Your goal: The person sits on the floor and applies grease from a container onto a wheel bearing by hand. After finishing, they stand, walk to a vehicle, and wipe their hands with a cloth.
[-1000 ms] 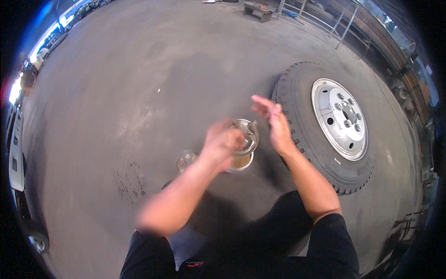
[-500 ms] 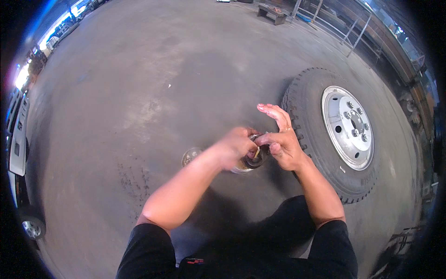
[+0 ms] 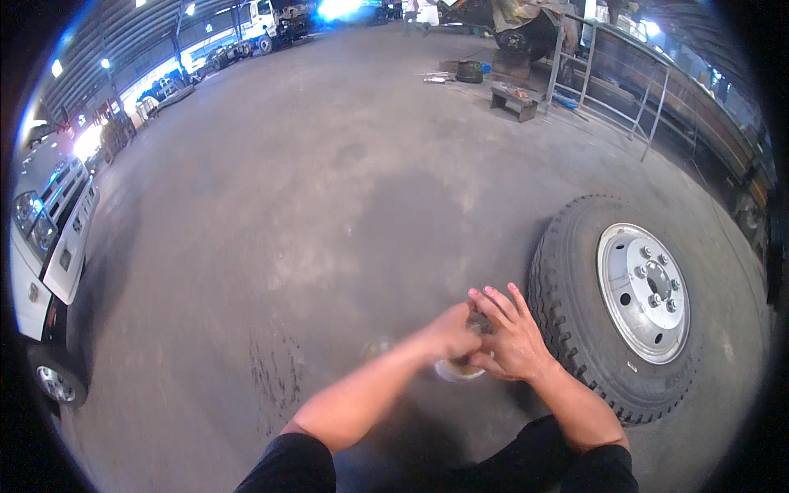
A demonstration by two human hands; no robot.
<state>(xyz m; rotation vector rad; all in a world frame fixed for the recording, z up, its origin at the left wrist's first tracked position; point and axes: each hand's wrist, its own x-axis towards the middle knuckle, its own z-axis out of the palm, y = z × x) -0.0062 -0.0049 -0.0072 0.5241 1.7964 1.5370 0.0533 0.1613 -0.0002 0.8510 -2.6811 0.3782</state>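
Note:
Just left of a large truck wheel (image 3: 609, 312), my two hands meet over a pale round container (image 3: 459, 371) low on the floor. My left hand (image 3: 454, 333) is blurred, its fingers curled around a dark round part (image 3: 479, 324) mostly hidden between the hands. Against the same part lies my right hand (image 3: 516, 341), with several fingers stretched out and spread. A second small round container (image 3: 376, 351) appears as a smear beside my left forearm.
The wheel lies close to my right forearm, its silver rim facing up. At the left edge stands a white vehicle (image 3: 51, 263). Farther off are a low bench (image 3: 514, 102), a metal frame (image 3: 588, 70) and a dark drum-like object (image 3: 469, 72). A person (image 3: 409, 15) is far back.
The view has tilted up, so hands and wheel sit lower and more background shows. My right hand has turned, its back now facing up; the dark part has become more hidden.

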